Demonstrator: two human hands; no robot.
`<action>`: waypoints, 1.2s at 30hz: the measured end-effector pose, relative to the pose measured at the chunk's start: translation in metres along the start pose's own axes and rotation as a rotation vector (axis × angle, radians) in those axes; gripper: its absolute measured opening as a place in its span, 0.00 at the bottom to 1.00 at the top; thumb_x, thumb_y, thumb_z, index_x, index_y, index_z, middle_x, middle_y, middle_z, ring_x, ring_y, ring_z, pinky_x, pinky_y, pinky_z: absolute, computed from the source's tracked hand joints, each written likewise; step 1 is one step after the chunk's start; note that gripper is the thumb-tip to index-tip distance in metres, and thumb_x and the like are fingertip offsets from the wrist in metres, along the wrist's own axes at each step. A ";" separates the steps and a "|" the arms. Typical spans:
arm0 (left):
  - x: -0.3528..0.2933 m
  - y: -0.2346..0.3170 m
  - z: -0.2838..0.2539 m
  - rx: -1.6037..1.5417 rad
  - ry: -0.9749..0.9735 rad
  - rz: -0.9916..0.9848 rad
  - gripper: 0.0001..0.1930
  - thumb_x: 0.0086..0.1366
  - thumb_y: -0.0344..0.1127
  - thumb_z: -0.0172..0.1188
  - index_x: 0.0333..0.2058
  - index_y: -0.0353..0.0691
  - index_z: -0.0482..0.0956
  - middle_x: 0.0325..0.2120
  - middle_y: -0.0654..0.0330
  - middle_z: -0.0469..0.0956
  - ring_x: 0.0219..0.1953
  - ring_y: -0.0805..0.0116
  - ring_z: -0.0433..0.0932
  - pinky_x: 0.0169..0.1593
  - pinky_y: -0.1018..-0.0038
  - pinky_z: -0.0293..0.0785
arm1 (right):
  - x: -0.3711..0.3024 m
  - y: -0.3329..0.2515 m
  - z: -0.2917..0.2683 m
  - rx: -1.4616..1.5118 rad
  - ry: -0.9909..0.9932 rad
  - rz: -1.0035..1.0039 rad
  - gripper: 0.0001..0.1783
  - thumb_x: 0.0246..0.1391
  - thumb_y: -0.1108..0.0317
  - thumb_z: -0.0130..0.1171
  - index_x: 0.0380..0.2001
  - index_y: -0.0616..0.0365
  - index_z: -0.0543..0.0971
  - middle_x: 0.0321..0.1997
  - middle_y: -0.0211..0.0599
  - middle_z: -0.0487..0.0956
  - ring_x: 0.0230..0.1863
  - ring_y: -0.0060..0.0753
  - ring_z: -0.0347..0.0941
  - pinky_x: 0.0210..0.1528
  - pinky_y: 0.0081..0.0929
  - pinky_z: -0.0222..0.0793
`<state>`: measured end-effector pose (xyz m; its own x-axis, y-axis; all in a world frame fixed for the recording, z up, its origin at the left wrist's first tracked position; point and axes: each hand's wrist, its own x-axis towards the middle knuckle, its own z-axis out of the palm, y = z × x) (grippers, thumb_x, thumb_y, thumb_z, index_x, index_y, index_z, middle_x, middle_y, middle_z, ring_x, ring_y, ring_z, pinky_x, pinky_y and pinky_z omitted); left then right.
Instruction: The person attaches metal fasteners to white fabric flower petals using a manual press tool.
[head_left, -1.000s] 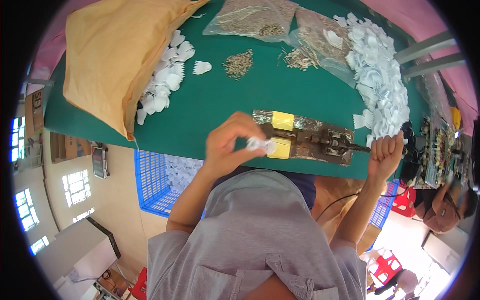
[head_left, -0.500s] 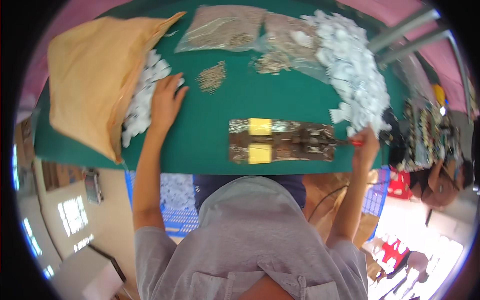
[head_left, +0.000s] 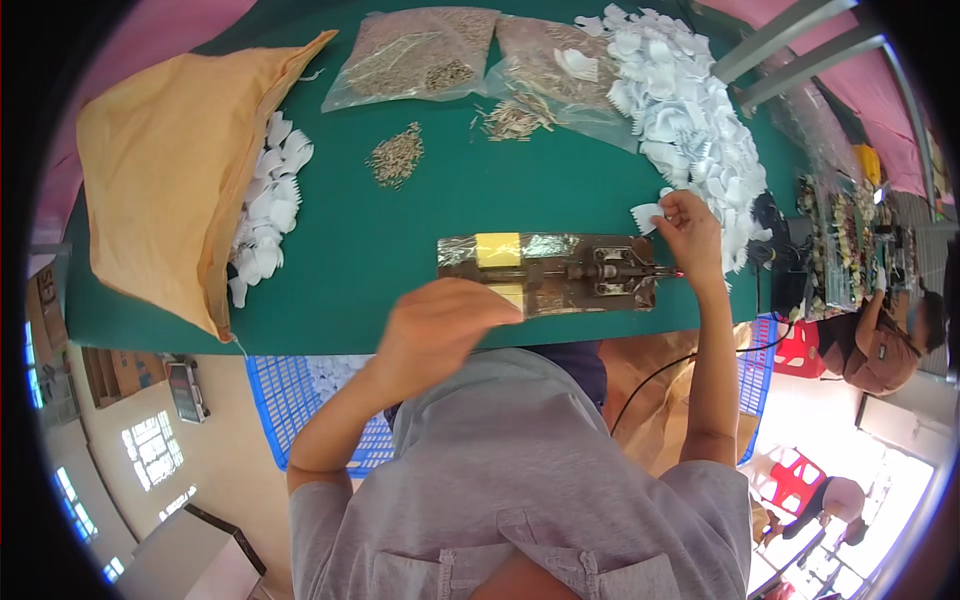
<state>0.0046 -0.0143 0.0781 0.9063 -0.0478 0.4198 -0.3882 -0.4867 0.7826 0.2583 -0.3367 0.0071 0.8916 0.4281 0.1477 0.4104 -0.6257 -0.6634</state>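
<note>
A green table [head_left: 330, 250] carries the goods. On its left lies a tan cloth sack [head_left: 160, 190], with white petal pieces [head_left: 268, 215] spilling from its open edge. At the far edge rest two clear plastic bags [head_left: 420, 50] of small brownish parts, one beside the other. A loose heap of the same brown parts [head_left: 396, 158] sits on bare cloth near them, a second scatter [head_left: 512, 120] further right. Under the table's near edge shows a blue plastic crate [head_left: 300, 400]. At far right a seated person [head_left: 880, 335] faces a cluttered bench, red stools [head_left: 800, 345] close by
</note>
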 end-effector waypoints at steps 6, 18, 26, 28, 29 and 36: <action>-0.007 -0.023 0.032 0.444 -0.092 0.167 0.13 0.55 0.29 0.66 0.41 0.39 0.84 0.37 0.64 0.85 0.43 0.68 0.78 0.55 0.67 0.67 | 0.004 -0.041 0.008 -0.071 -0.052 0.061 0.18 0.49 0.74 0.73 0.45 0.59 0.83 0.35 0.37 0.80 0.31 0.31 0.77 0.37 0.30 0.75; 0.000 -0.010 0.038 0.652 -0.238 0.033 0.15 0.55 0.28 0.61 0.44 0.39 0.81 0.39 0.62 0.82 0.44 0.64 0.77 0.54 0.66 0.67 | 0.009 -0.087 0.017 0.032 -0.074 0.043 0.07 0.54 0.78 0.68 0.38 0.59 0.86 0.39 0.39 0.86 0.37 0.36 0.82 0.39 0.33 0.77; -0.030 -0.044 0.059 0.416 0.353 -0.064 0.33 0.49 0.21 0.76 0.56 0.42 0.78 0.52 0.58 0.79 0.50 0.55 0.75 0.57 0.61 0.69 | -0.013 -0.180 0.074 0.076 -0.289 -0.614 0.22 0.52 0.81 0.61 0.51 0.54 0.81 0.30 0.42 0.78 0.37 0.49 0.78 0.40 0.45 0.76; -0.031 -0.051 0.056 0.397 0.385 -0.064 0.45 0.47 0.22 0.79 0.65 0.41 0.70 0.58 0.55 0.76 0.54 0.51 0.74 0.63 0.58 0.67 | -0.016 -0.180 0.084 0.057 -0.487 -0.549 0.21 0.58 0.78 0.64 0.56 0.56 0.80 0.39 0.45 0.83 0.42 0.46 0.82 0.43 0.41 0.78; -0.028 -0.048 0.053 0.371 0.355 -0.099 0.47 0.48 0.23 0.79 0.68 0.42 0.65 0.57 0.55 0.77 0.57 0.51 0.72 0.64 0.58 0.66 | -0.017 -0.176 0.086 0.056 -0.494 -0.555 0.21 0.58 0.78 0.64 0.56 0.56 0.80 0.39 0.45 0.83 0.42 0.46 0.82 0.43 0.41 0.78; -0.028 -0.051 0.043 0.239 0.218 -0.266 0.52 0.53 0.27 0.76 0.74 0.41 0.56 0.52 0.60 0.84 0.66 0.53 0.65 0.69 0.58 0.61 | -0.016 -0.165 0.077 0.295 -0.510 -0.259 0.12 0.58 0.73 0.67 0.46 0.58 0.86 0.43 0.38 0.89 0.37 0.34 0.86 0.47 0.33 0.77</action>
<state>0.0060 -0.0253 0.0064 0.9034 0.2802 0.3247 -0.0720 -0.6472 0.7589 0.1622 -0.1901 0.0573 0.5381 0.8428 0.0110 0.4653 -0.2862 -0.8376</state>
